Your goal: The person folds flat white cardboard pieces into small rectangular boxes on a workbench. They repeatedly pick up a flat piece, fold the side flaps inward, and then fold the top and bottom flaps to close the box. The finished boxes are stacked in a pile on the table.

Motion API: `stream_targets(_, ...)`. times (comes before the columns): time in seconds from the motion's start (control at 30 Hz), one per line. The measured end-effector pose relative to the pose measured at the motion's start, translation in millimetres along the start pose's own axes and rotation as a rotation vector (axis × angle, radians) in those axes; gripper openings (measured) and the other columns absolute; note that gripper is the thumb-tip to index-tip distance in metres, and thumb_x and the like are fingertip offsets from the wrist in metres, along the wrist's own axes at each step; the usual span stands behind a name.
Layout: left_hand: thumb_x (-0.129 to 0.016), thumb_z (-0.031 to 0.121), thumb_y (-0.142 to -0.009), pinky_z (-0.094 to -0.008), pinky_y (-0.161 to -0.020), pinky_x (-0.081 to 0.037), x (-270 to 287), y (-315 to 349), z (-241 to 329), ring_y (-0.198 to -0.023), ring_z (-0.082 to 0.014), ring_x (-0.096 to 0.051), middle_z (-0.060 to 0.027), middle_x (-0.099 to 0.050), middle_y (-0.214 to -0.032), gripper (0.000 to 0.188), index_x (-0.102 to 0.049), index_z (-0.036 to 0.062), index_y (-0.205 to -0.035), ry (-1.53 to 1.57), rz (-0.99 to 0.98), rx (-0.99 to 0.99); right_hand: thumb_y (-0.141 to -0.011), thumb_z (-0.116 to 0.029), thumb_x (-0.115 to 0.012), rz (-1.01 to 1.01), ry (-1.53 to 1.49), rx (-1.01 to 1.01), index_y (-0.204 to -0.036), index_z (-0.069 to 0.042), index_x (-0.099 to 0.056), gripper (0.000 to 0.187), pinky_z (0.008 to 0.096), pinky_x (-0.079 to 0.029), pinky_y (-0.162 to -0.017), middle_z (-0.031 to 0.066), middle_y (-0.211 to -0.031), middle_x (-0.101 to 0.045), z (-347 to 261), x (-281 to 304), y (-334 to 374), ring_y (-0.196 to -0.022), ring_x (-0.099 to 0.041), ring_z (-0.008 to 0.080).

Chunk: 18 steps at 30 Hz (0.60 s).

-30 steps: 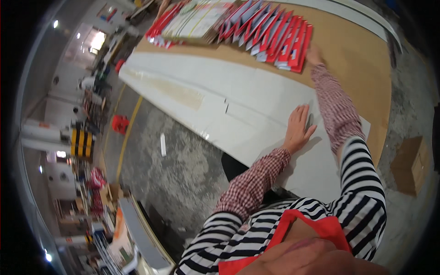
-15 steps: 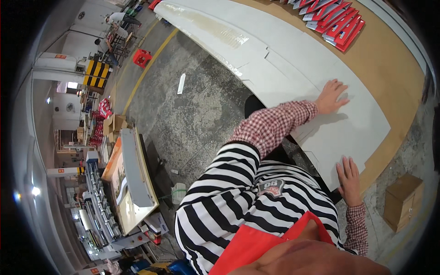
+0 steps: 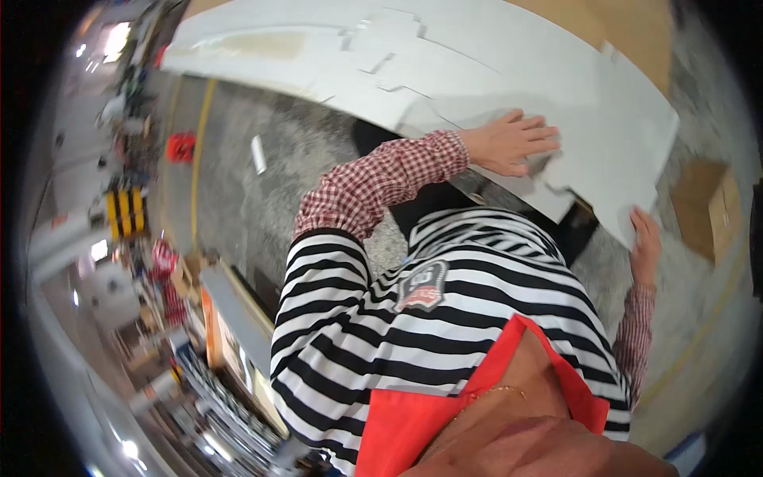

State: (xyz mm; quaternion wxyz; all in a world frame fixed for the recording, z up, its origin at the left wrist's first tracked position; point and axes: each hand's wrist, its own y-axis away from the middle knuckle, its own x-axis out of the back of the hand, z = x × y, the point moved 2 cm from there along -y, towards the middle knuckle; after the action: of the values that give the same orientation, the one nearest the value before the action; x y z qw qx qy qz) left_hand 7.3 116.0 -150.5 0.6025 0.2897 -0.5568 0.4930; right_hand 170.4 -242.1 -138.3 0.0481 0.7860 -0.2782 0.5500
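A large white cardboard sheet [image 3: 477, 48] with cut slits and notched edges lies across the work surface in front of me. My left hand [image 3: 513, 145] rests palm down on its near part, fingers spread, casting a shadow. Below that hand a notch in the near edge shows a dark gap. At the sheet's near right edge is my right hand [image 3: 646, 246], its fingers stretched and close together, fingertips touching the edge. Its thumb is not clearly visible. Whether more sheets lie beneath the top one, I cannot tell.
Brown board [image 3: 640, 36] shows beyond the sheet. An open cardboard box [image 3: 703, 207] stands on the floor at right. On the left are a white strip [image 3: 258, 154] on the floor, a red stool [image 3: 181, 147], a yellow-and-black striped panel [image 3: 127, 213] and a machine [image 3: 230, 389].
My view has swung, so the sheet appears higher and the red packages are out of sight. My left hand now lies nearer the sheet's near edge; my right hand is still at the edge.
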Motion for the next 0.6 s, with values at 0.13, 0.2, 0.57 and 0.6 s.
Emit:
stream_targets(0.13, -0.064, 0.014, -0.082, -0.0412, -0.098, -0.044, -31.6, -47.2, 8.0, -0.117, -0.024, -0.055, -0.006, -0.06, -0.125, 0.045, -0.055, 0.0124, -0.127, 0.133, -0.002, -0.01, -0.078, 0.005, -0.062, 0.022, -0.087, -0.125, -0.112, -0.001, -0.065, 0.034, 0.0364, -0.049, -0.086, 0.0112, -0.105, -0.068, 21.6, -4.5, 14.1, -0.101, -0.062, 0.0285)
stream_targets(0.2, -0.065, 0.013, -0.082, -0.0397, -0.092, -0.046, -36.0, -61.2, 0.0, -0.112, -0.0222, -0.057, -0.0059, -0.062, -0.12, 0.043, -0.057, 0.0119, -0.123, 0.374, -0.083, 0.172, -0.08, -0.003, -0.067, 0.031, -0.244, -0.404, -0.115, -0.002, -0.063, 0.035, 0.0346, -0.049, -0.081, 0.0104, -0.098, -0.067, 47.0, -15.9, 12.9, -0.095, -0.063, 0.0269)
stream_targets(0.57, -0.071, 0.024, -0.081, -0.0391, -0.085, -0.047, -16.3, -61.7, 34.0, -0.114, -0.0227, -0.053, -0.0069, -0.056, -0.129, 0.05, -0.056, 0.0085, -0.126, -0.206, 0.201, 0.06, -0.086, -0.049, -0.061, -0.045, 0.117, 0.05, -0.142, -0.021, -0.049, 0.063, 0.0532, -0.015, -0.117, 0.01, -0.153, -0.037, -30.9, -71.7, -84.1, -0.142, -0.029, 0.0313)
stream_targets(0.6, -0.071, 0.023, -0.08, -0.0408, -0.085, -0.046, -9.9, -48.9, 22.8, -0.112, -0.0232, -0.053, -0.0065, -0.057, -0.128, 0.05, -0.057, 0.008, -0.126, -0.182, 0.198, 0.025, -0.087, -0.052, -0.057, -0.071, 0.093, 0.04, -0.142, -0.022, -0.048, 0.063, 0.0535, -0.013, -0.117, 0.0083, -0.154, -0.035, -28.1, -73.8, -83.0, -0.144, -0.027, 0.0306)
